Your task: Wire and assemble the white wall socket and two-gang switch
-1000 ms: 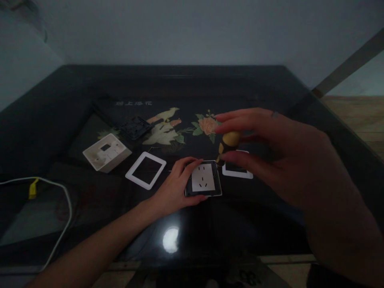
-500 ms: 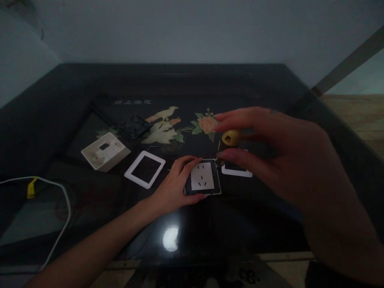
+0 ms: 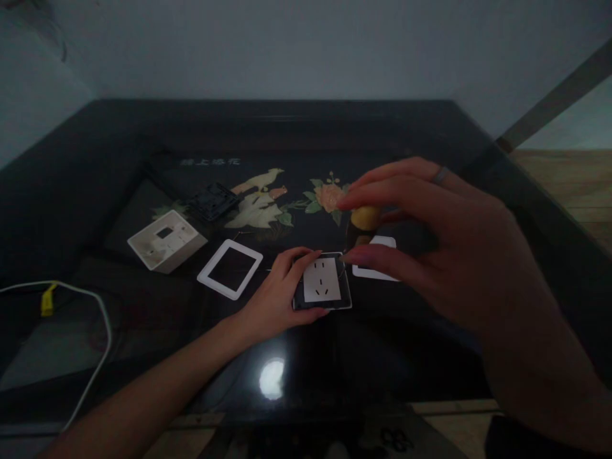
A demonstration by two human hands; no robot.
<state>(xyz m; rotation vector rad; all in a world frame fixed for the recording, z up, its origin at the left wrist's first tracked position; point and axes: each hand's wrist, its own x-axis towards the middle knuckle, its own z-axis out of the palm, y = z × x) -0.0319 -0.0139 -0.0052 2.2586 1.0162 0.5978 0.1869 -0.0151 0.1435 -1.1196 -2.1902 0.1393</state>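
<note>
My left hand (image 3: 280, 290) grips the left side of a wall socket (image 3: 322, 280), its thumb along the near edge and fingers on the far edge. The socket has a white face inside a dark frame and lies on the dark table. Above its right corner stands a screwdriver with a yellow handle (image 3: 366, 217). Around that handle my right hand (image 3: 430, 223) curves, fingers on the far side and thumb on the near side, with a gap showing between thumb and fingertips. The screwdriver's tip is too dark to make out.
Left of the socket lie a white square frame (image 3: 230, 269), an open white box (image 3: 167, 242) and a black plate (image 3: 213, 201). Another white frame (image 3: 375, 274) sits partly behind my right thumb. A white cable (image 3: 106, 319) with a yellow tag runs along the table's (image 3: 268, 127) left side.
The yellow handle has tipped more upright, its end no longer facing me. My right fingers and thumb have shifted slightly around it. My left hand and the socket stay in place.
</note>
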